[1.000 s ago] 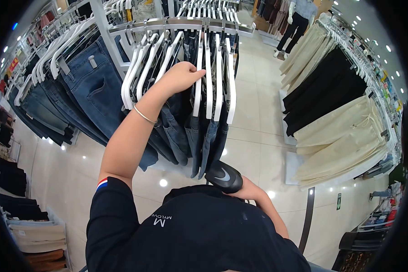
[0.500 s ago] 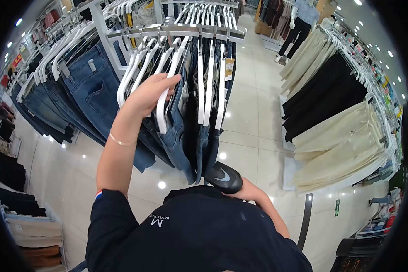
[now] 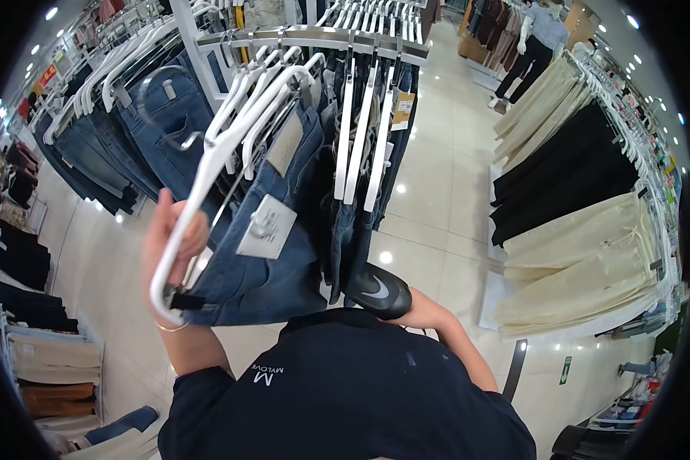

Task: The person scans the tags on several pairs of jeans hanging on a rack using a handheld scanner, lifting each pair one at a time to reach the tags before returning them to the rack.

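A pair of blue jeans [image 3: 272, 245] clipped to a white hanger [image 3: 207, 176] is hanging tilted at the nine o'clock side of the frame, off the silver rail [image 3: 314, 37], with the person's left hand [image 3: 169, 245] closing around the hanger's lower end and a pale tag [image 3: 266, 226] showing on the denim. The right hand [image 3: 418, 313], at five o'clock from the jeans and close to the dark shirt [image 3: 345, 391], is gripping a black handheld scanner [image 3: 377, 291]. More jeans on white hangers [image 3: 360, 130] are crowding the rail at twelve o'clock, while cream trousers [image 3: 583, 261] are lining a rack at three o'clock.
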Tool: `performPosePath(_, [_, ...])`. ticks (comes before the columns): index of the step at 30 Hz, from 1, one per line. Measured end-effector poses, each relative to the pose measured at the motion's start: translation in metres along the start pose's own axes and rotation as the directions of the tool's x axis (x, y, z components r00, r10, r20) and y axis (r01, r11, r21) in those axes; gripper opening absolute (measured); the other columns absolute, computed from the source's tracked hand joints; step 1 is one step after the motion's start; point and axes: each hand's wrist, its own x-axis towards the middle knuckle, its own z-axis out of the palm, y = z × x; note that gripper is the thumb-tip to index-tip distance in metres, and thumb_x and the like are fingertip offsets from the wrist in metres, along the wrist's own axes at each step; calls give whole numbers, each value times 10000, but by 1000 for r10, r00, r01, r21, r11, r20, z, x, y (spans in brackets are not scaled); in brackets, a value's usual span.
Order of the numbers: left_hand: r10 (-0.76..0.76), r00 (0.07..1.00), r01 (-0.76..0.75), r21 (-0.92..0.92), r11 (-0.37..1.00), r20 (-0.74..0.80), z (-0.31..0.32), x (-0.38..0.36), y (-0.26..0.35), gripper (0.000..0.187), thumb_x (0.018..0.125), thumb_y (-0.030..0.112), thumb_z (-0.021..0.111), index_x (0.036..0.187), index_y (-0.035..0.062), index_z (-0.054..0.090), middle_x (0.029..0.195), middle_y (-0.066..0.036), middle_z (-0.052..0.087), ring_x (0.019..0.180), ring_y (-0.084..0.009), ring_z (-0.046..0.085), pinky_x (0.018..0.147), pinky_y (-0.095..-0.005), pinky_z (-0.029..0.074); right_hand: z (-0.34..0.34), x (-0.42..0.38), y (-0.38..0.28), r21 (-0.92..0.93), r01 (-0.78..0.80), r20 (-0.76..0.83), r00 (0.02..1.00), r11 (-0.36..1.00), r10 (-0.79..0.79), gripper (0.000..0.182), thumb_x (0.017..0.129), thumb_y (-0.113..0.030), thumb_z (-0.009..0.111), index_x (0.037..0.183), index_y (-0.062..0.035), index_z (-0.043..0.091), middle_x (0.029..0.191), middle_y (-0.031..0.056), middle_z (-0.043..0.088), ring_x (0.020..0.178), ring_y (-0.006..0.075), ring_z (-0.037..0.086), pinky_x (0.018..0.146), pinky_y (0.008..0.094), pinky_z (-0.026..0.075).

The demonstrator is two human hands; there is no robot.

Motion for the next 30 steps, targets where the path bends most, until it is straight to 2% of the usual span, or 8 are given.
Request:
performPosePath(1, [50,998,-51,-44,998,-33,-3,-12,3,571,975,462,260,582,73,404,435,25,336,333,-57,295,335,-193,229,0,0,0,7,6,6,1000,1000,-6,457,672,-107,723,1094,-21,570,999,86,642,931,168,583,860,301,438])
performPosePath(2, [95,995,-94,-78,993,12,-4,-23,7,551,979,439,274,579,79,395,435,28,339,338,-56,300,337,-192,229,-1,0,0,14,11,12,1000,1000,-11,458,669,-106,722,1092,-19,571,998,88,642,934,170,583,861,303,437])
performPosePath(8, [203,979,-203,-115,972,-15,9,-76,25,443,979,374,329,638,99,401,478,53,359,371,-25,301,415,-190,252,-4,1,-5,3,9,99,995,1000,-10,465,657,-101,714,1090,-11,571,1004,99,641,945,174,584,871,300,429])
performPosePath(12, [207,977,-212,-138,967,-51,19,-93,29,395,968,334,373,654,97,406,497,57,376,391,-18,301,435,-192,271,2,9,-1,-18,110,124,986,994,-107,459,663,-95,705,1094,-12,570,1008,98,640,947,174,585,876,297,424])
performPosePath(18, [180,980,-193,-175,966,-87,31,-98,32,348,967,263,365,666,93,402,524,59,377,396,-8,298,452,-182,286,3,19,-18,-39,173,223,962,984,-160,460,684,-108,709,1108,-12,558,1024,112,637,967,190,587,870,310,433])
performPosePath(21, [176,982,-187,-198,962,-71,32,-94,30,332,965,250,368,676,89,399,529,60,364,407,-10,301,462,-173,296,14,22,-33,-34,283,189,943,958,-272,454,696,-113,705,1112,-13,552,1044,125,633,986,212,593,867,322,440])
performPosePath(24, [179,979,-197,-220,955,-99,36,-92,29,326,963,240,369,677,85,394,535,55,371,414,-11,307,456,-169,299,25,25,-39,-17,312,198,932,950,-303,449,704,-105,692,1120,-14,545,1070,136,624,1005,231,592,869,330,442])
performPosePath(30, [178,982,-189,-308,933,-63,42,-88,27,327,960,228,374,670,77,394,541,45,373,420,-9,312,441,-163,307,38,25,-63,-10,474,267,850,881,-454,464,714,-82,660,1150,-17,513,969,165,638,920,272,622,810,338,464])
